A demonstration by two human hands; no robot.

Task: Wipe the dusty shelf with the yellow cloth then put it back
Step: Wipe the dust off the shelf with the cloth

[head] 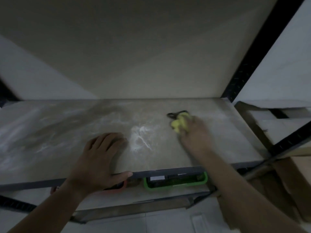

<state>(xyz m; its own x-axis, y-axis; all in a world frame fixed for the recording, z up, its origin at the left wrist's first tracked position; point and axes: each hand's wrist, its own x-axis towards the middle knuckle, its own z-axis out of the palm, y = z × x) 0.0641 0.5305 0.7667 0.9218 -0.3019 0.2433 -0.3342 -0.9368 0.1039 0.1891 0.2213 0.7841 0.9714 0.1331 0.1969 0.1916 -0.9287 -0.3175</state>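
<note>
From the head camera I see the shelf [168, 148] as a flat, pale board with a dull matte face, streaked with white dust smears that swirl thickest near its middle and fade toward the left. My right hand [195, 132] is blurred but closed around the yellow cloth [179, 124], a soft crumpled wad bulging out past the fingers and pressed onto the board toward its right rear. Something thin, dark and looped [175, 114] lies touching the cloth's far side; I cannot tell what it is. My left hand [99, 158] lies spread flat on the front part of the shelf, holding nothing, fingers loosely apart on top and the thumb hooked over the dark front edge. A black perforated metal upright [249, 52] rises at the right rear corner. On the lower level, just under the front lip, sits a green plastic tray [175, 183] with rounded corners, and beside it, partly hidden by my left wrist, a reddish rounded rim [116, 190]. Brown cardboard [289, 174] leans at the right.
</note>
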